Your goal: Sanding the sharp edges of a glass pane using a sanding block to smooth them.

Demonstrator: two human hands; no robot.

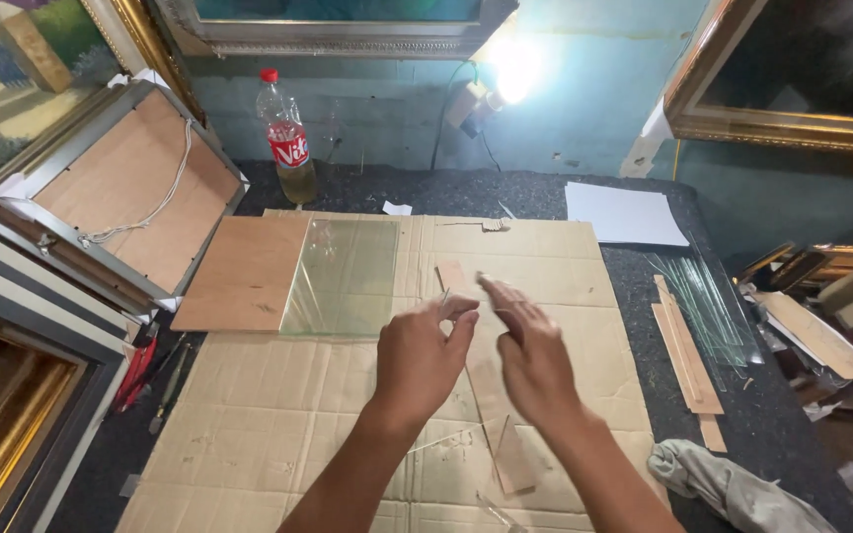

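Both hands hover mid-tabletop, left hand [419, 357] and right hand [535, 360] each pinching a thin glass strip [466, 286] whose long axis runs left-right between their fingers.

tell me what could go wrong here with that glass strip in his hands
1. Both bare hands, left and right, pinch a thin glass strip; its edge could cut fingers or it might snap.
2. The glass pane lies close by, half on a wood board; an elbow or dropped piece could crack it.
3. Loose glass strips sit near the table edge and may slide off.
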